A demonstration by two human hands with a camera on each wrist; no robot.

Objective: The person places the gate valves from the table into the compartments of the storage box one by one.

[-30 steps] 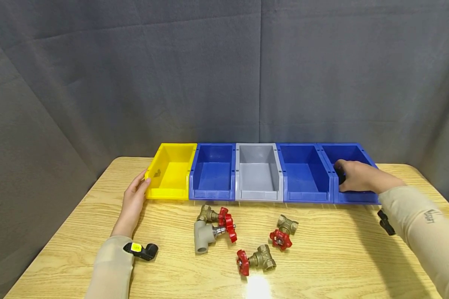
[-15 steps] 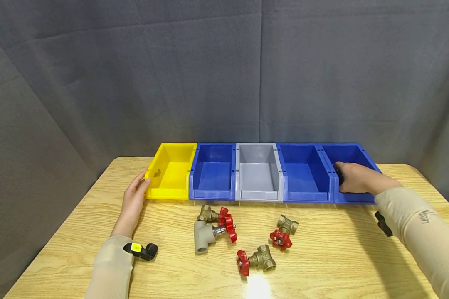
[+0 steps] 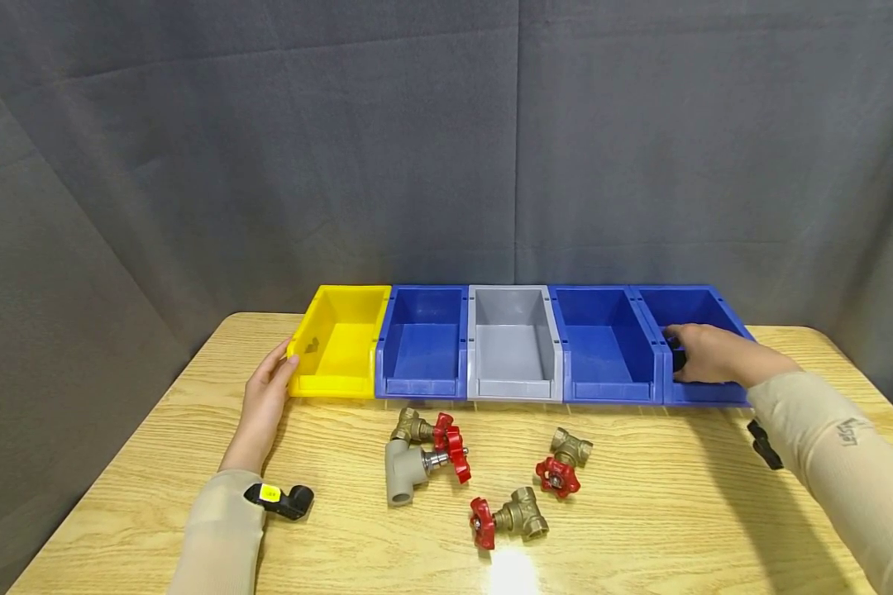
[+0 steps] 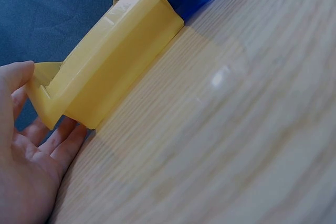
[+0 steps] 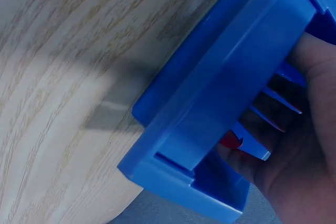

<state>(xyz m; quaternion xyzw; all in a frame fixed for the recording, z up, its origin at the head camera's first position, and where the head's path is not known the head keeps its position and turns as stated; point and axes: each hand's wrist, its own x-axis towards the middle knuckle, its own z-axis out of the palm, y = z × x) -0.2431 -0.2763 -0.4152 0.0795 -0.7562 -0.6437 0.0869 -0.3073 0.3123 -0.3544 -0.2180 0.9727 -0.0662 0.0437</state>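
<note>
My left hand [image 3: 262, 405] rests against the left wall of the yellow bin [image 3: 342, 386]. In the left wrist view its thumb touches the bin's front corner and the fingers lie along the outer side. My right hand [image 3: 707, 355] reaches into the far-right blue bin [image 3: 707, 395]. Something black [image 3: 678, 357] shows beside its fingers, and a bit of red [image 5: 231, 140] peeks out near a fingertip in the right wrist view. The bin's wall and shadow hide most of the fingertips, so I cannot tell whether they grip anything.
A blue bin [image 3: 422, 387], a grey bin [image 3: 516, 388] and another blue bin [image 3: 612, 392] stand between. Before them lie brass valves [image 3: 522, 514] with red handwheels and a grey plastic valve [image 3: 402, 471]. A grey curtain [image 3: 446, 149] hangs behind the wooden table [image 3: 327, 545].
My right hand and forearm have shifted slightly to the left, still within the far-right blue bin. The left hand and the valves keep their places.
</note>
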